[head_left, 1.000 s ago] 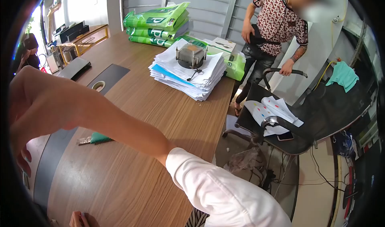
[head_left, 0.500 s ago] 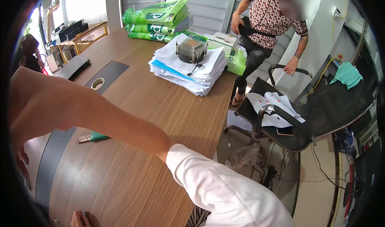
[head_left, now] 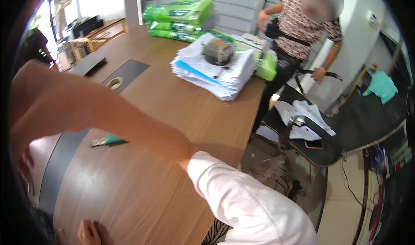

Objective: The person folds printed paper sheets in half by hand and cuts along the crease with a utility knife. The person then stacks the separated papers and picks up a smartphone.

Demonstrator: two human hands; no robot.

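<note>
My right arm, in a white sleeve (head_left: 242, 197), reaches across the table (head_left: 186, 102) to the left. My right hand (head_left: 36, 87) is large and blurred close to the camera at the left edge; its fingers are cut off by the dark rim, so what it touches is hidden. My left hand (head_left: 88, 233) rests on the tabletop at the bottom, fingers curled in; anything inside is hidden. Below my right forearm lies a small green-handled tool (head_left: 110, 139), partly covered by the arm. More fingers (head_left: 27, 163) show at the left edge; whose they are I cannot tell.
A metal cooler with a fan (head_left: 218, 51) sits on a paper stack (head_left: 212, 80). Green packages (head_left: 179, 18) and a tape roll (head_left: 114, 83) lie farther back. A person (head_left: 298, 24) stands beside a black chair (head_left: 322, 156) bearing papers (head_left: 304, 119) and a phone (head_left: 314, 144).
The whole view has shifted, so the table items appear farther right and slightly higher. My right arm stays stretched across to the left; my left hand stays curled on the table.
</note>
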